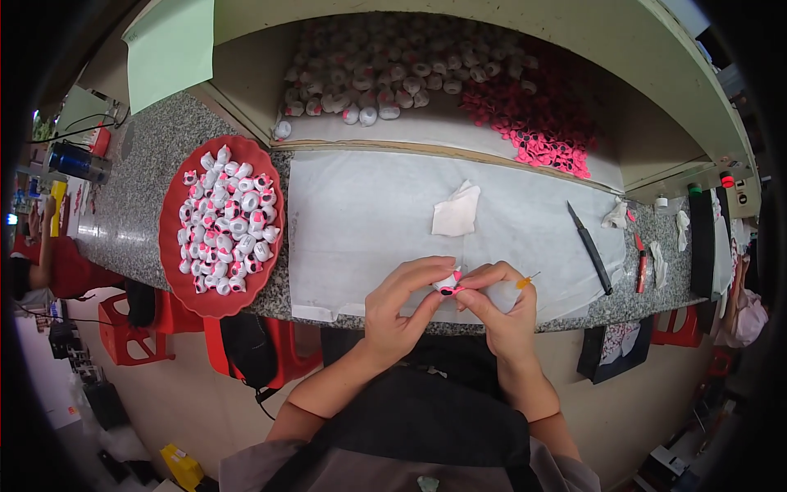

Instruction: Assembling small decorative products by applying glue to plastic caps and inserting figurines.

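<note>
Over the near edge of the work surface, my left hand (400, 305) pinches a small white figure (448, 284) with pink and black parts between thumb and fingers. Opposite it, my right hand (510, 321) has its thumb and forefinger pressed at the figure's pink side. Tucked in that same hand is a translucent squeeze bottle (504, 294) with an orange needle tip pointing up and right. Just beyond the hands, a folded white cloth (456, 210) lies on the white sheet (361, 221). The fingers hide part of the figure.
To the left, a red scalloped tray (170, 246) holds many similar figures. A shelf at the back carries piles of white pieces (369, 78) and pink pieces (549, 148). On the right lie a black craft knife (589, 246) and a red tube (641, 271). Red stools (299, 348) stand below.
</note>
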Tool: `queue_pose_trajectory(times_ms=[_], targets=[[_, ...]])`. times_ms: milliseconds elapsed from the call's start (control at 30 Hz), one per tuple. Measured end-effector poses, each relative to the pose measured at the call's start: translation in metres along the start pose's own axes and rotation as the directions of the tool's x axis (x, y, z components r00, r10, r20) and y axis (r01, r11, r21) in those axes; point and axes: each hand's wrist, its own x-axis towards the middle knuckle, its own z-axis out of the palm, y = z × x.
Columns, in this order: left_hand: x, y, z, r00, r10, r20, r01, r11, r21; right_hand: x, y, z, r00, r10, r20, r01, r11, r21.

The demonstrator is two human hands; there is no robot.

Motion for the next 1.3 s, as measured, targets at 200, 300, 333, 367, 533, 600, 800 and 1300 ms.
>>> queue_pose_trajectory(times_ms=[200,300,333,367,533,600,800,1300], targets=[[0.000,0.005,-0.002,0.994,-0.093,0.055,0.104,0.960,-0.261,-0.002,0.004,0.001,0.997,-0.075,-0.034,0.070,0.988,-0.137],[-0.001,0.007,-0.005,0.982,-0.162,0.094,0.187,0.878,-0.441,-0.002,-0.001,0.005,0.997,-0.063,-0.038,0.058,0.991,-0.119],[-0.001,0.007,-0.006,0.973,-0.196,0.125,0.232,0.826,-0.513,-0.002,-0.004,0.006,0.999,-0.029,-0.036,0.028,0.999,-0.035],[-0.001,0.007,-0.006,0.973,-0.196,0.124,0.232,0.826,-0.514,-0.001,-0.006,0.007,0.999,-0.028,-0.035,0.027,0.999,-0.035],[-0.004,0.004,-0.009,0.944,-0.220,0.246,0.325,0.746,-0.582,-0.001,-0.004,0.007,0.998,-0.049,0.036,0.050,0.997,-0.050],[-0.003,0.005,-0.008,0.943,-0.215,0.255,0.328,0.731,-0.598,-0.001,0.002,0.000,0.996,-0.058,0.066,0.061,0.997,-0.043],[-0.005,0.003,-0.006,0.961,-0.158,0.228,0.266,0.764,-0.588,-0.003,0.001,0.001,0.995,-0.040,0.086,0.038,0.999,0.035],[-0.006,-0.004,-0.008,0.966,-0.127,0.223,0.241,0.751,-0.615,-0.007,0.003,0.002,0.994,-0.039,0.098,0.030,0.996,0.089]])
